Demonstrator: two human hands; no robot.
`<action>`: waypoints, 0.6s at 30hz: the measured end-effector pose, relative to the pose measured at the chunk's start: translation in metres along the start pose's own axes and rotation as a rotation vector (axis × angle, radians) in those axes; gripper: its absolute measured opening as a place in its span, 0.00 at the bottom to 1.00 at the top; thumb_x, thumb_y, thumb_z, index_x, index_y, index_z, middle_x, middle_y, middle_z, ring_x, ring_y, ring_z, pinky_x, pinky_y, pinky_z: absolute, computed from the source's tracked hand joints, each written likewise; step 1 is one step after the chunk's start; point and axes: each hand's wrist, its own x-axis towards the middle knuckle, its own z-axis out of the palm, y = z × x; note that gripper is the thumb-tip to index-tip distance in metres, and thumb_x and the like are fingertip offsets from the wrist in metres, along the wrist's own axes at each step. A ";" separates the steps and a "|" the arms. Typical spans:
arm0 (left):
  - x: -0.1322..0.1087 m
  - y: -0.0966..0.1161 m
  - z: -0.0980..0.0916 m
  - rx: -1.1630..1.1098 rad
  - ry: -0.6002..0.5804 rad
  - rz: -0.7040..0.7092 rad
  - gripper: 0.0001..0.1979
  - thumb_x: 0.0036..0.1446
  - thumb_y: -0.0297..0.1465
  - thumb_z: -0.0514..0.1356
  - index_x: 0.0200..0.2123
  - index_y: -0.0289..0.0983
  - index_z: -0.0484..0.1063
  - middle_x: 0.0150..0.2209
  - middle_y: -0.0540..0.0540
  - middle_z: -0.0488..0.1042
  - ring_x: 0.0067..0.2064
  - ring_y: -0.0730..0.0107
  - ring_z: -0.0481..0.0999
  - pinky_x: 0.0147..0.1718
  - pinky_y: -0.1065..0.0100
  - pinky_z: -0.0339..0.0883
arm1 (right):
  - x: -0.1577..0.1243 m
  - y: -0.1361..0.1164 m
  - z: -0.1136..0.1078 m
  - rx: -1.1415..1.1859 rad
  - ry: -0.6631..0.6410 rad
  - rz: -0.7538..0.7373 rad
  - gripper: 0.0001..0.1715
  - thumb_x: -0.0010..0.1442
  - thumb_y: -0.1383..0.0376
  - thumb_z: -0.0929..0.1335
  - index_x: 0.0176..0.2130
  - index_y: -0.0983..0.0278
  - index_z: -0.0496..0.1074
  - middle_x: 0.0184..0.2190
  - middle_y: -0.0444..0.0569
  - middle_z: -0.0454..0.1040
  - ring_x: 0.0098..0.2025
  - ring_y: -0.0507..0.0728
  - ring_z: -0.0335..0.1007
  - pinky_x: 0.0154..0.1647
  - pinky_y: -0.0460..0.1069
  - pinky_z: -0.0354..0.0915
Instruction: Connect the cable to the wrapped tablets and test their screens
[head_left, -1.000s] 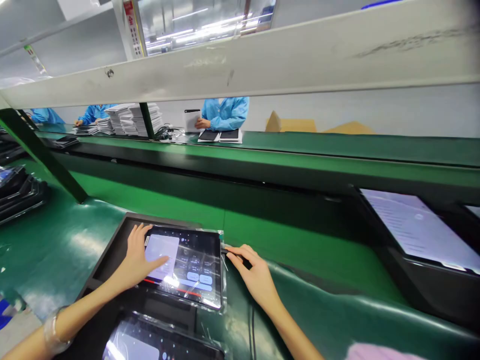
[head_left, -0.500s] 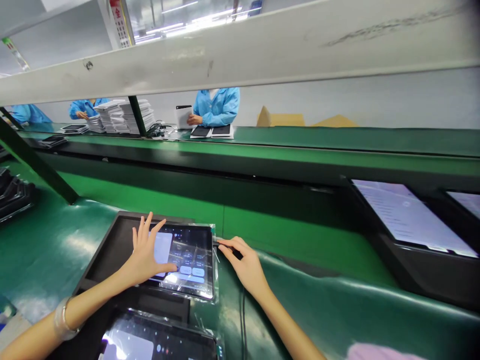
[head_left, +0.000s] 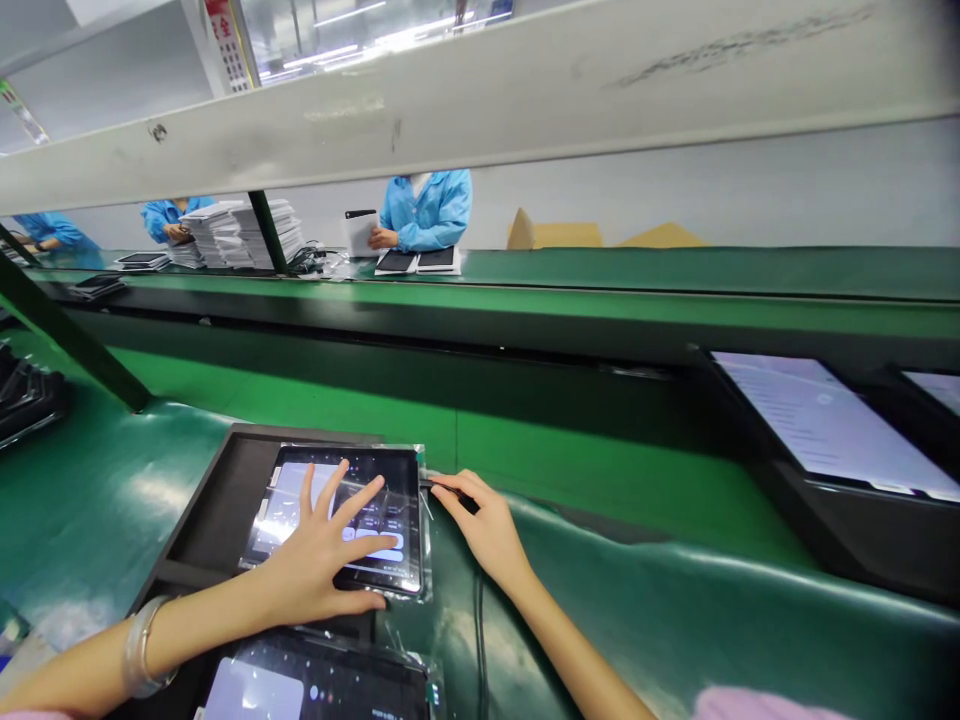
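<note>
A lit tablet (head_left: 289, 505), with clear film showing past its edges, lies partly on a black tray (head_left: 214, 515). Over its screen my left hand (head_left: 319, 555) is spread, the index fingertip by the buttons at the lower right; whether it touches the glass I cannot tell. My right hand (head_left: 491, 535) pinches a black cable plug (head_left: 428, 484) at the tablet's right edge. How far the plug is seated is hard to see. A black cable (head_left: 481, 640) runs down the mat below that hand. A second lit tablet (head_left: 337, 680) lies nearer to me, cut off by the frame.
A green mat (head_left: 660, 610) covers the bench. At right, another lit tablet (head_left: 832, 420) rests on a dark holder. Dark trays (head_left: 26, 395) are piled at left. A white beam (head_left: 480, 110) crosses overhead. Beyond the conveyor, co-workers in blue (head_left: 427, 212) sit by white stacks (head_left: 262, 235).
My left hand has moved right and down across the screen, its fingers now over the middle and right part. My right hand stays at the plug. The view has shifted slightly.
</note>
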 end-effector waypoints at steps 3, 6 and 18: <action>0.004 0.002 0.003 0.022 -0.003 -0.006 0.29 0.57 0.47 0.72 0.62 0.58 0.74 0.78 0.51 0.44 0.76 0.24 0.36 0.65 0.18 0.21 | 0.001 -0.003 -0.001 -0.022 -0.009 -0.010 0.19 0.68 0.49 0.68 0.44 0.57 0.85 0.36 0.50 0.80 0.41 0.62 0.74 0.47 0.57 0.64; 0.006 0.003 0.006 0.052 0.011 0.007 0.26 0.58 0.47 0.71 0.59 0.53 0.77 0.77 0.47 0.50 0.76 0.23 0.39 0.65 0.19 0.20 | 0.003 -0.006 -0.004 -0.063 -0.020 -0.036 0.18 0.68 0.49 0.69 0.44 0.55 0.85 0.36 0.49 0.82 0.41 0.63 0.74 0.49 0.59 0.61; 0.076 0.005 -0.021 -0.109 -0.019 -0.024 0.42 0.57 0.57 0.69 0.69 0.47 0.65 0.76 0.43 0.52 0.78 0.41 0.40 0.70 0.26 0.20 | 0.005 -0.015 -0.007 -0.177 0.008 -0.102 0.19 0.70 0.50 0.68 0.41 0.55 0.86 0.33 0.48 0.82 0.42 0.63 0.73 0.49 0.60 0.55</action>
